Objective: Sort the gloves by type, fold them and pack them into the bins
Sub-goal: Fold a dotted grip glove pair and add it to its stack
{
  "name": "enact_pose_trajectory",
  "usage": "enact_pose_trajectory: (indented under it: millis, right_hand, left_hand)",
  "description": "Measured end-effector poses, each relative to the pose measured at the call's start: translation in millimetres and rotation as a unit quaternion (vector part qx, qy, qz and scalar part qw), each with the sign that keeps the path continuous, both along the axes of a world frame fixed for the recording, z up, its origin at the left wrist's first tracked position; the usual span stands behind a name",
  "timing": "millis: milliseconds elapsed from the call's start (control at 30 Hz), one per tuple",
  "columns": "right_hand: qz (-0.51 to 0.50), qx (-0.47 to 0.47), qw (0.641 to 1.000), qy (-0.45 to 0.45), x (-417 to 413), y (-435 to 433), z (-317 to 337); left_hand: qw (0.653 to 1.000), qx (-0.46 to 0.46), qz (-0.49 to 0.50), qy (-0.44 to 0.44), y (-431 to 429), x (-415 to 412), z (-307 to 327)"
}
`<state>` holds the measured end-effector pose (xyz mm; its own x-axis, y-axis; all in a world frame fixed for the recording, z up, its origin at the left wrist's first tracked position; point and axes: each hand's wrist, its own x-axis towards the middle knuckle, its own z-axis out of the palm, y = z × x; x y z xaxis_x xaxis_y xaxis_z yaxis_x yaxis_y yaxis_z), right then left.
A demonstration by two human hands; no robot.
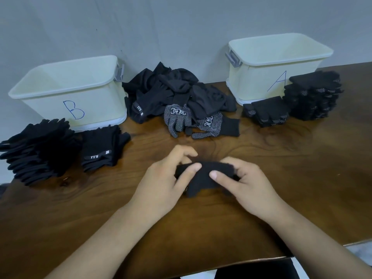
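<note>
A black knit glove (pixel 203 178) lies bunched on the wooden table (pixel 302 178) in front of me. My left hand (pixel 163 182) pinches its left end and my right hand (pixel 243 184) grips its right end. Behind them a loose heap of black gloves (pixel 177 91) sits at the wall, with two dotted gloves (pixel 193 122) at its front. Bin B (pixel 70 91) stands at the left, bin A (pixel 277 65) at the right. Folded plain gloves (pixel 100 150) and a taller stack (pixel 38 150) lie before bin B. Folded dotted gloves (pixel 267 113) and a stack (pixel 314 95) lie by bin A.
A grey wall runs close behind the bins. The table's near edge (pixel 261 258) crosses the bottom of the view, with a pale floor strip (pixel 360 252) at the lower right.
</note>
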<state>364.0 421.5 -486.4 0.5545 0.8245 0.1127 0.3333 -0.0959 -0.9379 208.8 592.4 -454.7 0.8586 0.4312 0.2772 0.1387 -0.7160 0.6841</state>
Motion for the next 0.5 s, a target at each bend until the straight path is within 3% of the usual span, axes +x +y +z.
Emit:
enact_pose_trajectory:
  millis: [67, 133, 200, 333, 500]
  right_hand:
    - [-0.004, 0.047, 0.990, 0.134, 2, -1, 7]
    - [-0.020, 0.059, 0.981, 0.182, 3, 0, 9]
    - [-0.040, 0.058, 0.977, 0.202, 3, 1, 8]
    - [-0.070, 0.066, 0.970, 0.223, 4, 2, 10]
    - [-0.057, 0.038, 0.977, 0.204, 3, 4, 12]
  left_hand:
    - [0.986, -0.164, 0.007, -0.012, 0, 9, 7]
    - [0.945, -0.328, -0.011, -0.012, -1, 15, 11]
    - [0.902, -0.430, -0.050, 0.001, -3, 16, 5]
    - [0.860, -0.503, -0.081, -0.008, 1, 13, -12]
    - [0.879, -0.475, -0.034, -0.028, 6, 8, -21]
